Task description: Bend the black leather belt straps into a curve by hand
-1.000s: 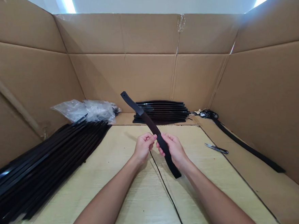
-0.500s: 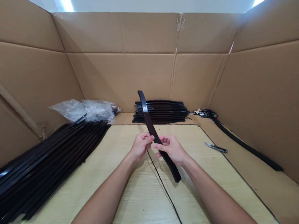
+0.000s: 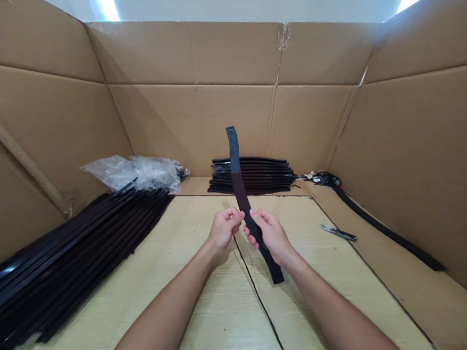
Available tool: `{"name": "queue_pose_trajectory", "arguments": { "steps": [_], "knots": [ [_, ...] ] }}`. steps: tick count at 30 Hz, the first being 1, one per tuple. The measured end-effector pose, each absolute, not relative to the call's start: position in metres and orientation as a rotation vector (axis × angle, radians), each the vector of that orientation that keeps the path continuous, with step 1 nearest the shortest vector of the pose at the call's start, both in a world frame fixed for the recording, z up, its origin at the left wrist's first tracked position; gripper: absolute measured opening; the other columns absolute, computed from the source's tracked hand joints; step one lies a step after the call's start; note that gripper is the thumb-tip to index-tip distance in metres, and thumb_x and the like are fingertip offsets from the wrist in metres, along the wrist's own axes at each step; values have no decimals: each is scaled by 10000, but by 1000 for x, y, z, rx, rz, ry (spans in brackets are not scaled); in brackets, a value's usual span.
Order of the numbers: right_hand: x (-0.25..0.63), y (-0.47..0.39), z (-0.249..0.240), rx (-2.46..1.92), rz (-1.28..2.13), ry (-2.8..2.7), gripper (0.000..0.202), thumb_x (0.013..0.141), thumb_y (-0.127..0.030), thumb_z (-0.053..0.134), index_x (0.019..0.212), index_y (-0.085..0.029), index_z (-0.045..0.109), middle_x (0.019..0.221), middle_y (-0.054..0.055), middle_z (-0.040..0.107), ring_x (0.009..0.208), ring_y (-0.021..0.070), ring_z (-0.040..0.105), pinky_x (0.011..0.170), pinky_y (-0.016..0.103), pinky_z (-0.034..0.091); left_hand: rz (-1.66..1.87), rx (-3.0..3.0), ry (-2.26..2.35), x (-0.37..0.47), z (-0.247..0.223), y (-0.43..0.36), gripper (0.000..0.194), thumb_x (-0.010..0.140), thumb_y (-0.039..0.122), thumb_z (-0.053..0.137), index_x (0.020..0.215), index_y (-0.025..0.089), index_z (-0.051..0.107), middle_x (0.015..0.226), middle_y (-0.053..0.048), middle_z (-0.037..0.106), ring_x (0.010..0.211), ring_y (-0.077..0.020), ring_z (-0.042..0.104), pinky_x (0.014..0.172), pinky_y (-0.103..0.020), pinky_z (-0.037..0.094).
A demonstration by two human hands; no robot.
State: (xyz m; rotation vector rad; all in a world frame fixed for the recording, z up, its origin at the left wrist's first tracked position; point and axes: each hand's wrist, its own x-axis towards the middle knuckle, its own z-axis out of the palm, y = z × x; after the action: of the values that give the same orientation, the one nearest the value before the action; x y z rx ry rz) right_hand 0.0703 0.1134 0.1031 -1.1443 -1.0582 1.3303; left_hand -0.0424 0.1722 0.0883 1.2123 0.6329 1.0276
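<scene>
A long, flat black strip [image 3: 240, 188] stands tilted in front of me, with a small hole near its upper end and a dark reddish-brown stretch in its middle. My right hand [image 3: 267, 231] grips it near the middle, thumb on the face towards me. At the strip's left edge, my left hand [image 3: 226, 229] is closed in a pinch. From below those fingers a thin black cord [image 3: 258, 293] runs down to the table's front edge. The cord's upper end is hidden by the left hand.
Long black strips [image 3: 82, 249] lie piled at left, beside clear plastic bags [image 3: 141, 171]. Shorter strips [image 3: 253, 176] are stacked at the back. Thread snips [image 3: 339, 232] lie at right. Beyond them are black-handled scissors [image 3: 325, 179] and a curved black strip [image 3: 385, 228]. Cardboard walls [image 3: 228, 47] surround the table.
The strip has turned so its flat face shows more, and its upper end has moved up and right. My right thumb has shifted up onto its face.
</scene>
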Motion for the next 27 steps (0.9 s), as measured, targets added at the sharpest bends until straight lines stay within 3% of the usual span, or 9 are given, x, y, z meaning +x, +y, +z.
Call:
{"name": "queue_pose_trajectory", "arguments": {
  "steps": [4,9,15,18,21,24,27],
  "knots": [
    [72,115,105,-1142,1301,-1041,586,603,-651,494,815,-132,323,670,-33,587,425,-17,470,393,104,340,1080,1221,678,-39,87,172,560,532,564,695,608,125,354,396,80,331,359,47,227,408,-122,118],
    [74,116,106,-1049,1333,-1026,577,542,-515,646,882,-141,368,936,11,655,561,-42,556,498,64,417,1128,1155,732,-42,93,173,601,480,570,723,588,124,334,402,91,304,352,58,209,406,-126,100],
    [74,119,101,-1073,1306,-1032,789,434,-479,747,1110,-184,467,939,4,642,577,-78,527,539,95,482,1056,1125,685,-44,91,176,568,425,430,803,676,113,405,437,100,350,368,67,237,439,-111,109],
    [72,118,101,-1095,1312,-1116,757,449,-466,743,1104,-162,515,1003,23,636,583,-97,511,514,54,458,1032,1122,632,-45,87,179,511,480,369,788,692,98,411,466,83,412,397,78,259,479,-89,128],
    [71,115,103,-1100,1299,-1154,717,414,-471,758,971,-84,526,929,27,645,580,-92,507,513,58,479,994,1133,593,-46,86,178,504,489,364,785,706,92,422,480,70,449,407,71,296,475,-83,151],
    [71,112,104,-1132,1286,-1135,739,384,-479,769,919,-108,420,756,-38,612,550,-49,542,515,126,518,951,1162,591,-47,89,175,532,472,393,784,699,108,396,472,59,477,386,19,383,443,-97,211],
    [71,111,104,-1129,1305,-1166,714,455,-528,717,924,-156,328,694,-74,586,460,-26,513,411,104,410,905,1201,561,-48,93,173,510,513,433,739,673,123,367,472,39,511,384,-39,446,436,-126,269]
  ]
}}
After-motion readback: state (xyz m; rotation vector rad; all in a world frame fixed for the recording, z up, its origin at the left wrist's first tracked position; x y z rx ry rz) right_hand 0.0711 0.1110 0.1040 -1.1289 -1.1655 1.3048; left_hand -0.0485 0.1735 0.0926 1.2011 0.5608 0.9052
